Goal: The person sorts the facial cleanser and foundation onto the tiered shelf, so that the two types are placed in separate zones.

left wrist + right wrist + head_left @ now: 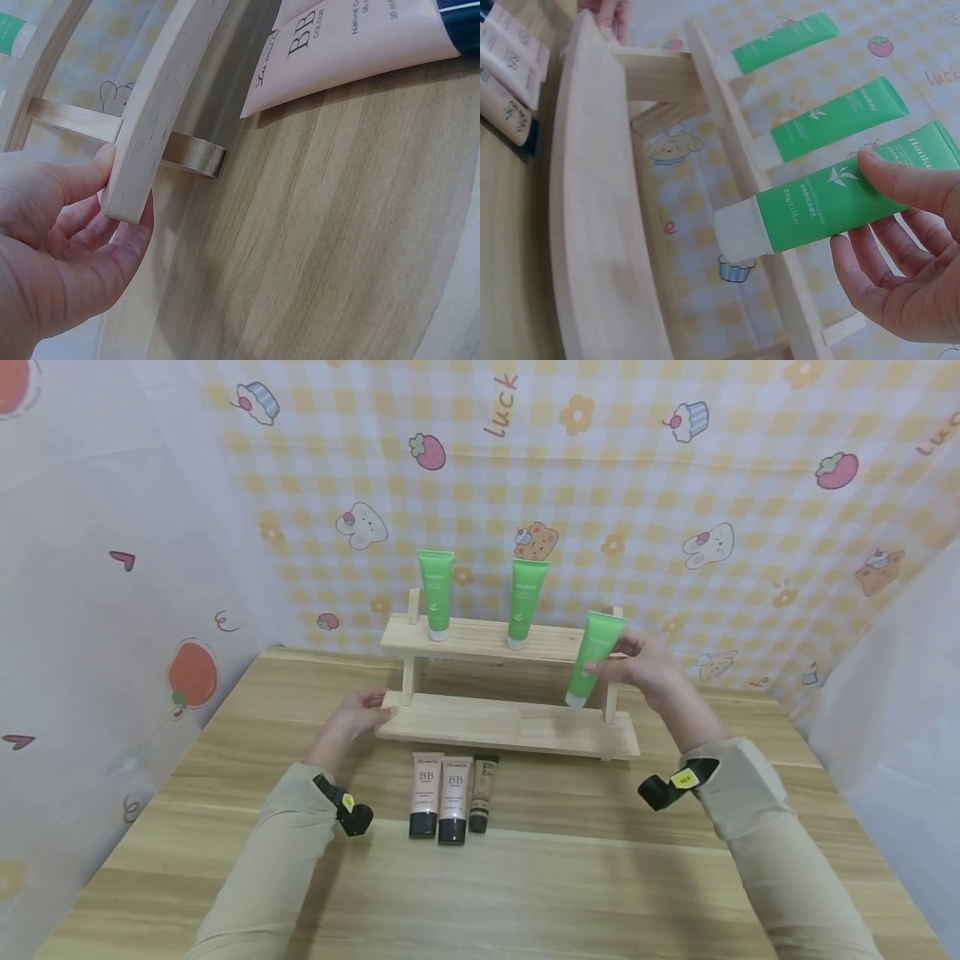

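Observation:
My right hand holds a green cleanser tube, cap down and tilted, in front of the right end of a two-tier wooden shelf. In the right wrist view the thumb lies on the tube's printed face, fingers behind, and the white cap points away from the hand. Two more green tubes, one at left and one near the middle, stand on caps on the upper tier. My left hand grips the left end of the lower board, thumb on top and fingers underneath.
Two pink BB cream tubes with black caps and a slimmer beige tube lie side by side on the wooden table, in front of the shelf. Behind the shelf hangs a yellow checked cloth with cartoon prints.

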### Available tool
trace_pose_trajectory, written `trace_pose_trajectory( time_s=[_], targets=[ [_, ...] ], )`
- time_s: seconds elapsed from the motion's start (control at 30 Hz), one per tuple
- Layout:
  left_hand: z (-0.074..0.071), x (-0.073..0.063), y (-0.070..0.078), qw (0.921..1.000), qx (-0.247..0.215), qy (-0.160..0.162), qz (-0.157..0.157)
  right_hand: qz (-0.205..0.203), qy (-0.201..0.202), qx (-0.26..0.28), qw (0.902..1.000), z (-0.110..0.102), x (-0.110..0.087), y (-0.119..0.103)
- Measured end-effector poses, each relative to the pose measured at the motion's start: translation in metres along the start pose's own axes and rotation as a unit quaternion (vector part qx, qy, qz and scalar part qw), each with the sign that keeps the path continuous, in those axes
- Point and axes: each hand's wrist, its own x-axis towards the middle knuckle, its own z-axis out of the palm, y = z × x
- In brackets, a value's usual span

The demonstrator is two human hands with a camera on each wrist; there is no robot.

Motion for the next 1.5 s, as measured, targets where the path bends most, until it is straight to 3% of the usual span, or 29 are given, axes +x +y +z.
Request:
trace_pose_trajectory(
  time_s=[0.23, 0.47, 0.8, 0.97, 1.33, 1.5],
  targets=[
    [-0.003, 0.003, -0.004, 0.9999, 0.007, -0.001, 0.011, 0.021, 0.016, 0.002, 0.9997, -0.010, 0.004, -0.010],
    [0.000, 0.000, -0.002, 0.9999, -0.008, -0.003, 0.008, -0.001, 0.025, 0.017, 0.9995, -0.020, 0.013, -0.020],
    [0.000, 0.000, -0.003, 0.9992, -0.038, -0.004, 0.013, 0.011, 0.037, -0.038, 0.9985, -0.028, 0.029, -0.034],
    [0.000, 0.001, -0.006, 0.9995, -0.019, -0.002, 0.026, 0.021, 0.026, -0.031, 0.9990, -0.026, 0.038, -0.034],
    [0.000, -0.002, -0.006, 0.9994, -0.030, 0.001, 0.018, 0.024, 0.039, -0.015, 0.9989, -0.024, 0.055, -0.026],
    [0.001, -0.001, -0.006, 0.9994, -0.030, 0.004, 0.020, 0.035, 0.012, -0.025, 0.9990, -0.025, 0.059, -0.022]
  ],
)
